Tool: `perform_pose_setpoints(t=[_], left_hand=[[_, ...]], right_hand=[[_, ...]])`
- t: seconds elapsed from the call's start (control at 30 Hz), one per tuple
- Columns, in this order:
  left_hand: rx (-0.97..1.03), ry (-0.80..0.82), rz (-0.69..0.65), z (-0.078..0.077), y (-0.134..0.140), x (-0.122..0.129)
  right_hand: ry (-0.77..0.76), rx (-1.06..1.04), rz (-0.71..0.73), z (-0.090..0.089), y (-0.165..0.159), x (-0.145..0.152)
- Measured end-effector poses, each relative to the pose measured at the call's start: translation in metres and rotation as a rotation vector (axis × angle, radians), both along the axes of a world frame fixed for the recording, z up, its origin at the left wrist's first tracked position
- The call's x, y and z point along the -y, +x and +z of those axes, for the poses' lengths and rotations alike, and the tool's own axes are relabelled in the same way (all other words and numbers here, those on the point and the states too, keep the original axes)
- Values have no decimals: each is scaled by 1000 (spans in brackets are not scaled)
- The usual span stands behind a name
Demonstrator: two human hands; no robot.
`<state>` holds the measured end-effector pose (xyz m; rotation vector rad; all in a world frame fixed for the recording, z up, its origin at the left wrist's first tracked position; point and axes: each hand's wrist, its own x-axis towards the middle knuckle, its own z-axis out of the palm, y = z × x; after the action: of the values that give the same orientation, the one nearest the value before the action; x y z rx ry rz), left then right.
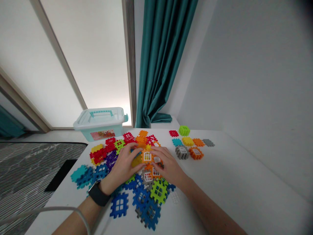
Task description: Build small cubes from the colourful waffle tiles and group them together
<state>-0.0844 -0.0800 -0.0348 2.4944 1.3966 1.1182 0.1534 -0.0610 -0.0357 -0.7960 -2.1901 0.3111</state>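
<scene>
An orange interlocking tile with a white window insert (147, 157) is held up between my two hands, over the middle of a colourful pile. My left hand (128, 160), with a black watch on the wrist, grips its left side between fingers and thumb. My right hand (168, 164) has its fingers and thumb closed on the right side. Under and around them lie more notched tiles: a grey tile with a white window (147, 177), a lime green window tile (158, 192), and several blue tiles (141, 197). My fingers hide part of the pile behind.
Small stacks stand on the right of the white table (234, 176), among them a grey stack (182, 152), an orange stack (196, 153) and a lime stack (184, 130). A lidded teal box (101, 125) is at the back left. A cable (58, 209) crosses the front left.
</scene>
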Motion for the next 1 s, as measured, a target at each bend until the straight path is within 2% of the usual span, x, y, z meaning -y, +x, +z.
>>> perform_pose_setpoints(t=[0.2,0.43,0.53,0.6,0.67,0.77,0.87,1.0], left_hand=[[47,-37,-11,2,0,-1],[199,-173,-85,7,4,1],[252,-228,-134,8,5,1],[297,-269,-174,9,5,1],[349,-317,-197,10,6,0],[431,-391,-202,11,6,-2],[516,-431,-201,11,6,-4],[577,-472,-189,12,6,-5]], right_hand=[[53,-33,-25,0,-1,-1],[168,-45,-40,4,2,0],[139,-74,-17,7,2,3],[57,-127,-9,8,-1,5],[-88,-196,-41,8,-6,8],[-419,-336,-101,3,-15,11],[-744,-516,-71,-2,-22,12],[-940,-656,-13,0,-27,12]])
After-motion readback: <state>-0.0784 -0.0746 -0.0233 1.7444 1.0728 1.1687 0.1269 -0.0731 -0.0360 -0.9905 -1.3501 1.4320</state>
